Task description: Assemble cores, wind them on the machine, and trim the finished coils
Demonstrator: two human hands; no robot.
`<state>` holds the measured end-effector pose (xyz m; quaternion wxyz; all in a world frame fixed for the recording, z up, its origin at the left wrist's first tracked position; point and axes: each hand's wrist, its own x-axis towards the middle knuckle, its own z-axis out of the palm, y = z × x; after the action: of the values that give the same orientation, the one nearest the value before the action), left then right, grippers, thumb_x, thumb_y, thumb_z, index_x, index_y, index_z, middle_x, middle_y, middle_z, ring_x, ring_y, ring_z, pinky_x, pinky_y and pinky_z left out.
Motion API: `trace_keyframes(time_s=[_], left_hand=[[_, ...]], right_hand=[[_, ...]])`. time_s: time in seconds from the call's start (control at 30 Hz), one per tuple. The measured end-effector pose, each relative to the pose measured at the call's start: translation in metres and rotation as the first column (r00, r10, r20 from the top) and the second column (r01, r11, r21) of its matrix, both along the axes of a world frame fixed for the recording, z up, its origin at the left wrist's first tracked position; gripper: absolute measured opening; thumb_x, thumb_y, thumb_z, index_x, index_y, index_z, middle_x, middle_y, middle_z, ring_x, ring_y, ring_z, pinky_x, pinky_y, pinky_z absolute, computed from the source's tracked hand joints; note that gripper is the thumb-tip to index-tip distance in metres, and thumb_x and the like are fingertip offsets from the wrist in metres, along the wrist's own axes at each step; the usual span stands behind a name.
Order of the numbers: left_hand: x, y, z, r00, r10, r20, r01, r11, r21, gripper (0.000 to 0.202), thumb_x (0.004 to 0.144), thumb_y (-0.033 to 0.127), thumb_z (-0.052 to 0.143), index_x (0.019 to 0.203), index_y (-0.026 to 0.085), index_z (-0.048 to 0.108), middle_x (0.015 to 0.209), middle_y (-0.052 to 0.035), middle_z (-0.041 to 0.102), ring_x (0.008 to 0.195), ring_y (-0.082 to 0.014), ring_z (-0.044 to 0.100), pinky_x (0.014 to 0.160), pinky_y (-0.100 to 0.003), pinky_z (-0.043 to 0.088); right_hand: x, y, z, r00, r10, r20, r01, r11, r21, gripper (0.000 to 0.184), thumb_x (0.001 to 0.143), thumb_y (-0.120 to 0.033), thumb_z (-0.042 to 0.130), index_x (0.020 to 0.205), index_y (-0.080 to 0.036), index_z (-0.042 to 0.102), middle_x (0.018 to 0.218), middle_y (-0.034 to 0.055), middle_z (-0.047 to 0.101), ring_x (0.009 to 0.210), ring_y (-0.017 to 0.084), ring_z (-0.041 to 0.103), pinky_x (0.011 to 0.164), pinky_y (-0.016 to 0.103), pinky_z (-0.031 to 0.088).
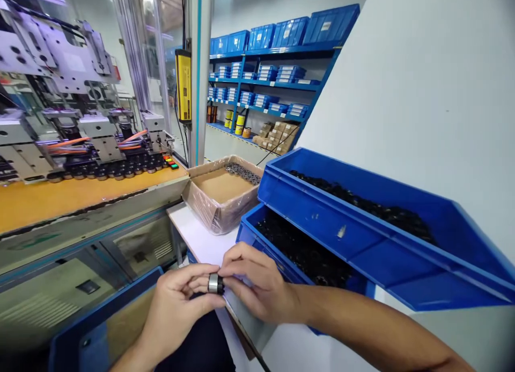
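Part (214,284): short cylinder, silver band with a black end, sitting between the two grips, black end toward the right.
Left grip (175,302): clasping the part, thumb on the near side, fingers on the far side.
Right grip (257,283): fingers bent, tips up against the black end; from where I stand, I cannot tell whether they pinch it or just touch.
White bench (201,243): below and just beyond the grips.
Carton (225,213): straight beyond the grips, wrapped in clear film, small ring pieces (243,173) at its far end.
Blue bins: right of the grips, upper one (322,216) overlapping the lower (261,247), black pieces (301,248) in both.
Machine (64,66): far left of the grips, dark round pieces (108,170) rowed on its orange top (92,192).
Shelving (281,50): well beyond the grips, loaded with blue boxes (290,33).
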<state>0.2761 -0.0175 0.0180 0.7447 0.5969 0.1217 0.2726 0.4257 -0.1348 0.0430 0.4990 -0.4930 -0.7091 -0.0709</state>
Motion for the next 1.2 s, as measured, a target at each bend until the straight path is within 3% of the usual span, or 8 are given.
trace_keyframes(time_s=[0.27, 0.47, 0.77, 1.0, 1.1, 1.13, 1.2], left_hand=[[0.001, -0.001, -0.001, 0.998, 0.03, 0.06, -0.035, 0.996, 0.085, 0.043, 0.065, 0.003, 0.084, 0.096, 0.032, 0.08, 0.084, 0.0036, 0.083, 0.073, -0.0112, 0.077, 0.072, -0.012, 0.059], [-0.002, -0.001, 0.001, 1.0, 0.015, 0.027, -0.018, 0.996, 0.085, 0.046, 0.061, 0.004, 0.087, 0.096, 0.034, 0.081, 0.083, 0.0017, 0.083, 0.073, -0.0143, 0.078, 0.072, -0.014, 0.06], [-0.004, 0.001, 0.003, 1.0, -0.011, -0.001, 0.011, 1.0, 0.026, 0.045, 0.056, 0.003, 0.088, 0.091, 0.031, 0.082, 0.075, -0.0002, 0.082, 0.066, -0.0149, 0.078, 0.068, -0.014, 0.06], [0.003, -0.023, -0.008, 0.989, 0.135, 0.058, -0.136, 0.991, 0.015, 0.037, 0.065, 0.011, 0.087, 0.094, 0.032, 0.08, 0.081, 0.0036, 0.082, 0.074, -0.0132, 0.077, 0.069, -0.014, 0.06], [0.001, -0.02, -0.008, 0.978, 0.186, 0.094, -0.2, 0.965, 0.171, 0.04, 0.069, 0.016, 0.085, 0.104, 0.034, 0.077, 0.096, 0.0021, 0.081, 0.085, -0.0157, 0.077, 0.075, -0.019, 0.062], [-0.001, -0.016, -0.006, 0.973, 0.202, 0.114, -0.227, 0.932, 0.283, 0.041, 0.07, 0.017, 0.085, 0.106, 0.034, 0.077, 0.1, 0.001, 0.08, 0.088, -0.0163, 0.076, 0.077, -0.02, 0.062], [-0.004, -0.005, 0.001, 0.967, 0.197, 0.163, -0.254, 0.816, 0.52, 0.039, 0.07, 0.017, 0.085, 0.105, 0.032, 0.078, 0.101, -0.0009, 0.078, 0.088, -0.0168, 0.075, 0.078, -0.021, 0.061]], right_hand=[[0.006, 0.001, -0.001, 0.991, 0.074, 0.114, -0.082, 0.994, 0.071, 0.032, 0.085, -0.006, 0.058, 0.117, -0.009, 0.058, 0.1, 0.0154, 0.065, 0.092, 0.021, 0.064, 0.076, 0.034, 0.06], [0.008, 0.002, -0.003, 0.969, -0.002, 0.246, -0.038, 0.987, 0.157, 0.019, 0.09, -0.008, 0.062, 0.109, -0.007, 0.06, 0.096, 0.0143, 0.066, 0.089, 0.019, 0.065, 0.077, 0.034, 0.062], [0.008, 0.001, -0.002, 0.946, -0.033, 0.324, -0.021, 0.987, 0.161, 0.011, 0.092, -0.012, 0.061, 0.1, -0.006, 0.065, 0.088, 0.0128, 0.066, 0.082, 0.017, 0.064, 0.073, 0.032, 0.062], [0.009, 0.001, -0.004, 0.889, -0.17, 0.425, 0.018, 0.941, 0.338, 0.023, 0.096, -0.019, 0.054, 0.102, 0.001, 0.064, 0.081, 0.0138, 0.066, 0.075, 0.02, 0.064, 0.06, 0.033, 0.06], [0.008, 0.0, -0.004, 0.9, -0.167, 0.403, 0.03, 0.946, 0.323, 0.02, 0.092, -0.012, 0.056, 0.106, 0.001, 0.062, 0.085, 0.0149, 0.067, 0.082, 0.021, 0.065, 0.067, 0.033, 0.062], [0.008, 0.0, -0.004, 0.911, -0.15, 0.384, 0.032, 0.954, 0.297, 0.019, 0.091, -0.01, 0.058, 0.107, 0.0, 0.062, 0.087, 0.0154, 0.068, 0.085, 0.021, 0.066, 0.071, 0.034, 0.063], [0.006, 0.0, -0.004, 0.936, -0.096, 0.338, 0.014, 0.971, 0.238, 0.02, 0.089, -0.007, 0.06, 0.108, -0.002, 0.06, 0.091, 0.016, 0.069, 0.089, 0.021, 0.067, 0.079, 0.035, 0.064]])
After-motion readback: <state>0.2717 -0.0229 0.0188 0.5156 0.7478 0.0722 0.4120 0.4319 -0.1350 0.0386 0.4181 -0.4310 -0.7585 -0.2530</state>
